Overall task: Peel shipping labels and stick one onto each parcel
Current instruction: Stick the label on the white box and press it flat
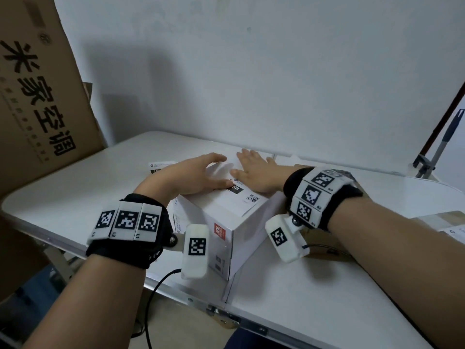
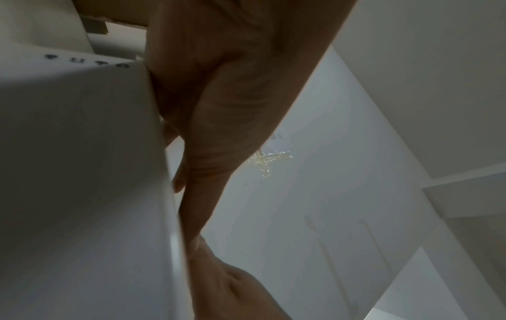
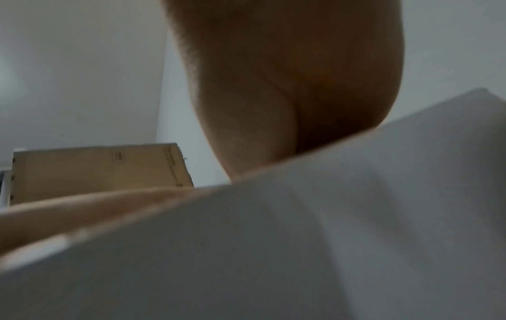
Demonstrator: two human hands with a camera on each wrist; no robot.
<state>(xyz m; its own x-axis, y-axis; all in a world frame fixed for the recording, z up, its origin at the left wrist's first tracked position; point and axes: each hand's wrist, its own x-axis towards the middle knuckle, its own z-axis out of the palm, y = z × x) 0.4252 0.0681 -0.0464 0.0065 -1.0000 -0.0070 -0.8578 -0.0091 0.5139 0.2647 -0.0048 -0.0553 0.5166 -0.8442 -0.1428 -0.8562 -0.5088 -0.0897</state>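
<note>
A white parcel box [image 1: 226, 230] stands in the middle of the table. A white shipping label [image 1: 245, 197] with a black bar and a QR code lies on its top face. My right hand [image 1: 254, 168] lies flat on the label, fingers straight and pointing away from me. My left hand [image 1: 201, 173] rests on the top's left part, fingers stretched over the far edge, thumb on the label next to the right hand. In the left wrist view the left hand [image 2: 219, 108] runs along the box side [image 2: 82, 173]. The right wrist view shows the palm [image 3: 287, 86] on the box [image 3: 301, 238].
Another label sheet [image 1: 161, 165] lies on the white table [image 1: 95, 190] behind my left hand. A brown carton [image 1: 324, 250] sits under my right wrist, with one more label [image 1: 453, 233] at the far right. A large printed cardboard box [image 1: 37, 96] stands at left, poles [image 1: 437, 144] at right.
</note>
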